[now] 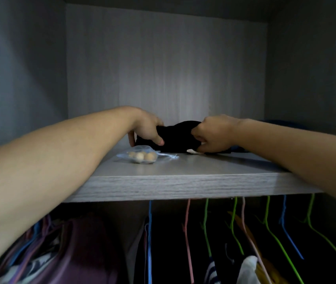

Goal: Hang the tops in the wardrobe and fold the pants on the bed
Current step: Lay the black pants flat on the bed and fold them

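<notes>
A folded black garment lies on the grey wooden wardrobe shelf, near its back. My left hand grips the garment's left end, fingers curled over it. My right hand is clenched on its right end, where a small white tag shows beneath. Both arms reach up over the shelf edge. Below the shelf hang tops: a purple one at the left, dark ones and a striped one on coloured hangers.
A small clear bag of wooden balls sits on the shelf just in front of my left hand. Green, blue and pink hangers crowd the rail below. A dark blue cloth lies behind my right arm.
</notes>
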The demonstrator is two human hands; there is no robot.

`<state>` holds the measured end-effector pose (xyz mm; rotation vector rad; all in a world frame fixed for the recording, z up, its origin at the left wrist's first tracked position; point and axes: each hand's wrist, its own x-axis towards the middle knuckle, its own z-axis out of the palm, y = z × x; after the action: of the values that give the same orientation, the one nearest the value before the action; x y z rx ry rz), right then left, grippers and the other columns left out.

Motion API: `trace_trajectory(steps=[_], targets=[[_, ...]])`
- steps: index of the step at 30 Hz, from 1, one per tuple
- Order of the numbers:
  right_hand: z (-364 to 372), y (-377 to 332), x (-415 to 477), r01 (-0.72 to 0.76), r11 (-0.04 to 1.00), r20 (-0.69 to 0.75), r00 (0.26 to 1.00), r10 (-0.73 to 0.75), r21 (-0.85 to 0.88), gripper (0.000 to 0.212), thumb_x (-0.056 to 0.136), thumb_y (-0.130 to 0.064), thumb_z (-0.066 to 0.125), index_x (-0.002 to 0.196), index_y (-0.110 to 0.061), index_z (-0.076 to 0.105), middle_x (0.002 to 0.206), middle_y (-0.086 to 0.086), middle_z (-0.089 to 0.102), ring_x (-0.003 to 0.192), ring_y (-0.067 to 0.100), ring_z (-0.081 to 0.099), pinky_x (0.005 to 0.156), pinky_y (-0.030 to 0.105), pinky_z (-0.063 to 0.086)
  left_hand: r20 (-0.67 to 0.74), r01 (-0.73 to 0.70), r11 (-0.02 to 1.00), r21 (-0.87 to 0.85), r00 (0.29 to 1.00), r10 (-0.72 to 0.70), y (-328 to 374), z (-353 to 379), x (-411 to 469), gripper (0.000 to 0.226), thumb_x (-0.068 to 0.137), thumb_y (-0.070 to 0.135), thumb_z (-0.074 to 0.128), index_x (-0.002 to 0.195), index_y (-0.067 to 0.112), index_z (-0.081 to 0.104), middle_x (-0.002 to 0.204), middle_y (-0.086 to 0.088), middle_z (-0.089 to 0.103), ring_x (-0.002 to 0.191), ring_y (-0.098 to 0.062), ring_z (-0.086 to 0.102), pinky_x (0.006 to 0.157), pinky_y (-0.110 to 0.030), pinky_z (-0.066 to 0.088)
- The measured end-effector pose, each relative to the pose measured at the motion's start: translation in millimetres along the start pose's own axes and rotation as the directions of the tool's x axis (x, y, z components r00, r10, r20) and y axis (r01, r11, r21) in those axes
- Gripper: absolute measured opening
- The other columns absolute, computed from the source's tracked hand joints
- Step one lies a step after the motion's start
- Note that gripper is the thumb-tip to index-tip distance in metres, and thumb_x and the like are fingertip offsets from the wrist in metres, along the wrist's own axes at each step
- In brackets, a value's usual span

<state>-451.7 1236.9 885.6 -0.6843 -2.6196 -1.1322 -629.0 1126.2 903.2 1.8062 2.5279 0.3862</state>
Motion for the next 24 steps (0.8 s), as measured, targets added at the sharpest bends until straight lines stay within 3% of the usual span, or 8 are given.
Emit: trace_trajectory(steps=[3, 5, 7, 9, 13, 17, 21, 24], targets=[[-9, 8, -16, -0.198, 0.829, 0.25, 0.966, 0.073, 0.523, 0.015, 0.087, -0.034, 0.069, 0.082, -0.02, 0.064, 0.078, -0.004, 0.061, 0.077, 0.023, 0.061, 0.06, 0.027, 0.046, 0.15, 0.031, 0.998, 0.048, 0.988, -0.038, -1, -5, -7, 0.063, 0.092, 0.006, 0.063, 0.145, 0.032, 0.042, 0.143, -0.002, 0.04, 0.137, -0.028, 0.037, 0.099, -0.053, 0.05], [-13, 16, -31, -0.277, 0.676, 0.263, 0.957, 0.127, 0.682, 0.005, 0.089, -0.025, 0.067, 0.09, -0.021, 0.071, 0.085, -0.007, 0.065, 0.078, 0.017, 0.063, 0.066, 0.027, 0.053, 0.182, 0.02, 0.992, 0.124, 0.982, -0.043, -3, -10, -11, 0.076, 0.09, -0.003, 0.056, 0.15, 0.039, 0.032, 0.149, -0.002, 0.035, 0.141, -0.028, 0.031, 0.106, -0.05, 0.044], [-16, 24, -46, -0.284, 0.706, 0.133, 0.956, 0.263, 0.649, 0.012, 0.094, -0.026, 0.061, 0.101, -0.026, 0.07, 0.096, -0.007, 0.068, 0.089, 0.018, 0.062, 0.079, 0.029, 0.05, 0.056, -0.015, 0.986, 0.165, 0.998, 0.005, -1, -19, -14, 0.081, 0.087, -0.007, 0.052, 0.151, 0.038, 0.031, 0.155, -0.005, 0.032, 0.142, -0.03, 0.03, 0.112, -0.046, 0.038], [-16, 32, -59, -0.319, 0.788, 0.012, 0.93, 0.367, 0.526, 0.027, 0.096, -0.028, 0.055, 0.121, -0.025, 0.066, 0.117, 0.003, 0.066, 0.107, 0.024, 0.059, 0.092, 0.033, 0.047, -0.211, -0.081, 0.987, 0.14, 0.971, 0.11, 2, -30, -18, 0.071, 0.089, -0.004, 0.048, 0.151, 0.028, 0.036, 0.158, -0.012, 0.03, 0.145, -0.031, 0.029, 0.116, -0.037, 0.03], [-15, 38, -92, -0.383, 0.796, -0.049, 0.888, 0.457, 0.469, 0.046, 0.098, -0.039, 0.054, 0.142, -0.024, 0.05, 0.137, 0.013, 0.049, 0.124, 0.033, 0.05, 0.103, 0.041, 0.043, -0.622, -0.072, 0.949, 0.308, 0.739, 0.258, 9, -41, -28, 0.054, 0.097, 0.021, 0.045, 0.15, 0.021, 0.038, 0.153, -0.016, 0.036, 0.14, -0.038, 0.032, 0.113, -0.049, 0.033], [-12, 36, -130, -0.438, 0.788, -0.113, 0.841, 0.529, 0.432, 0.055, 0.099, -0.045, 0.05, 0.148, -0.022, 0.042, 0.147, 0.014, 0.042, 0.131, 0.035, 0.045, 0.106, 0.046, 0.043, -0.658, -0.085, 0.873, 0.481, 0.622, 0.423, 32, -28, -50, 0.051, 0.099, 0.037, 0.041, 0.148, 0.022, 0.038, 0.152, -0.015, 0.037, 0.137, -0.036, 0.035, 0.106, -0.053, 0.036], [-16, 30, -174, -0.512, 0.766, -0.199, 0.765, 0.612, 0.389, 0.056, 0.102, -0.052, 0.04, 0.15, -0.025, 0.039, 0.152, 0.011, 0.04, 0.137, 0.033, 0.039, 0.107, 0.048, 0.041, -0.618, -0.099, 0.822, 0.561, 0.611, 0.496, 57, -4, -68, 0.054, 0.1, 0.048, 0.035, 0.149, 0.025, 0.036, 0.154, -0.014, 0.035, 0.139, -0.034, 0.033, 0.107, -0.053, 0.034], [-25, 27, -217, -0.563, 0.791, -0.2, 0.769, 0.607, 0.239, 0.059, 0.102, -0.056, 0.033, 0.152, -0.024, 0.035, 0.156, 0.012, 0.036, 0.142, 0.033, 0.034, 0.112, 0.05, 0.032, -0.629, -0.114, 0.845, 0.523, 0.617, 0.473, 77, 13, -87, 0.057, 0.101, 0.052, 0.031, 0.152, 0.026, 0.032, 0.159, -0.015, 0.026, 0.145, -0.032, 0.025, 0.111, -0.056, 0.028]])
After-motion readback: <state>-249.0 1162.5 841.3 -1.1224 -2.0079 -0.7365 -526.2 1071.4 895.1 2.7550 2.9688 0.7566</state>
